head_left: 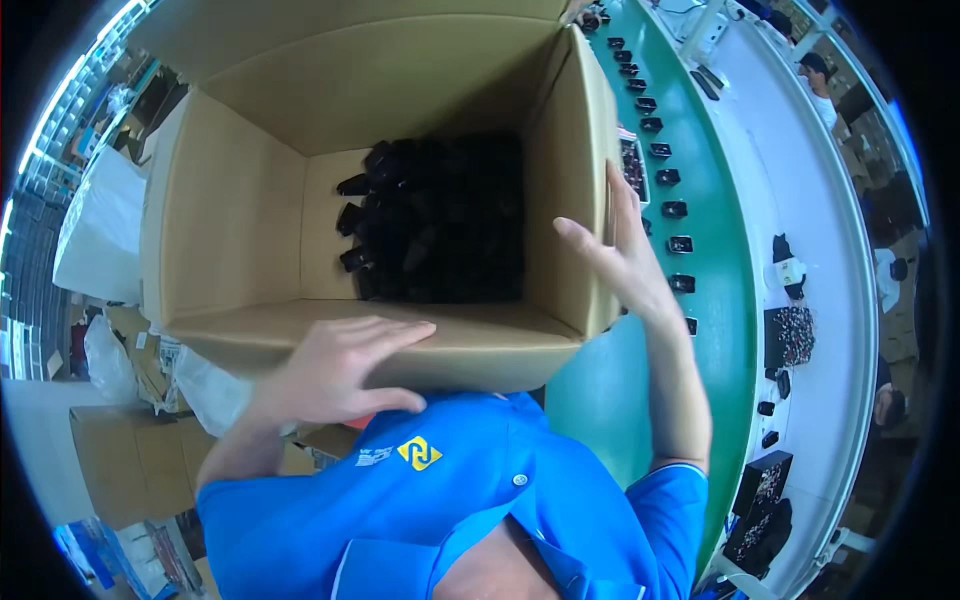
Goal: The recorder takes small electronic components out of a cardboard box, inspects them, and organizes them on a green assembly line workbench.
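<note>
A large open cardboard box [240, 210] is tilted toward me against my blue shirt, its opening facing the camera. A heap of small black parts [440, 220] lies in the box's far corner. My left hand [335, 370] lies flat, fingers spread, on the near flap and lower rim of the box. My right hand [615, 255] grips the box's right wall, thumb inside and fingers outside.
A green conveyor belt [725, 260] runs along the right with a row of small black parts [672, 208] on it. Trays of small parts [792, 335] sit on a white bench beyond. Other cardboard boxes [130, 460] and white bags [105, 225] stand at left.
</note>
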